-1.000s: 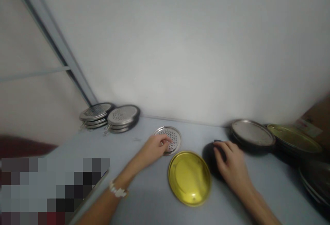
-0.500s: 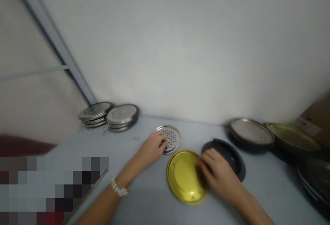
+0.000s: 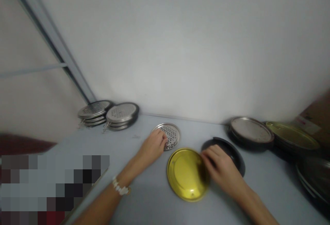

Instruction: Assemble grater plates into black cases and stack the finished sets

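Note:
A silver disc with punched holes, like a round grater plate, lies on the table. My left hand is over its near-left side, fingers curled together in a pinch; what they hold, if anything, is hidden. Closer to me lies a shiny yellow round dish. My right hand hovers at its right edge with fingers bent and pressed together, casting a shadow on the yellow surface. I cannot make out anything in those fingers. Partly behind this hand rests a black round shell with a raised rim.
Two stacks of silver grater discs in black rims, the left stack and its neighbour, stand by the wall. Along the right are silver-topped round pieces, yellow dishes, dark round parts and a cardboard box.
The view has tilted slightly. My right hand has shifted a little right, uncovering more of the yellow dish's edge. My left hand remains at the perforated disc, its fingers slightly more gathered.

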The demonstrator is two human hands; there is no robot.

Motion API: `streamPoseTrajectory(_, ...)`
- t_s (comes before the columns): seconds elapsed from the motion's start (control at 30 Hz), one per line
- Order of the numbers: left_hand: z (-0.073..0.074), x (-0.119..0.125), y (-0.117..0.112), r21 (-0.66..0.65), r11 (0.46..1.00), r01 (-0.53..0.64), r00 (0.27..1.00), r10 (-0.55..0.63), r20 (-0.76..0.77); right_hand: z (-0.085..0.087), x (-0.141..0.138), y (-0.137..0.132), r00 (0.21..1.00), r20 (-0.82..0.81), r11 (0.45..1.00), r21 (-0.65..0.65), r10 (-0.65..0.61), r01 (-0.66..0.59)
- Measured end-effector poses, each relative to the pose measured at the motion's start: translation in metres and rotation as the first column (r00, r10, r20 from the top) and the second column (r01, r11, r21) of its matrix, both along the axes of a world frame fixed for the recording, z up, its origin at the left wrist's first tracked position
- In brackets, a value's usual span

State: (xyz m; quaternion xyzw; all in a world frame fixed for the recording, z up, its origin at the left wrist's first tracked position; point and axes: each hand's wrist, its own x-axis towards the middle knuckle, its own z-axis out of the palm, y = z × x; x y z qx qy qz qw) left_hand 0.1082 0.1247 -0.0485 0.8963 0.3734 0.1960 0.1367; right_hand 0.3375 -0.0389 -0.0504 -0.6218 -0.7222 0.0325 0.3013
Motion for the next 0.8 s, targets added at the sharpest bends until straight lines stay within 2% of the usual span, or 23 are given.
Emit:
streamPoseTrajectory(0.17, 0.005, 0.001, -0.007, 0.012, 1.000, 0.025, 0.999, -0.025, 0.037, -0.002, 0.006, 0.001, 0.995, -0.030, 0.994, 0.067, -0.090, 0.092)
streamPoseTrajectory(0.4, 0.014, -0.001, -0.010, -0.016, 0.999, -0.027, 0.999, 0.028, 0.039, -0.002, 0.009, 0.003, 0.983, -0.097, 0.983, 0.081, -0.155, 0.163)
streamPoseTrajectory(0.57, 0.015, -0.002, -0.008, -0.034, 0.999, -0.008, 0.999, 0.009, 0.034, -0.001, 0.008, 0.003, 0.984, -0.093, 0.984, 0.076, -0.152, 0.159)
streamPoseTrajectory(0.8, 0.010, -0.005, -0.008, -0.063, 0.996, 0.065, 0.997, -0.067, -0.041, -0.002, 0.006, 0.003, 0.985, -0.105, 0.986, 0.083, -0.139, 0.148)
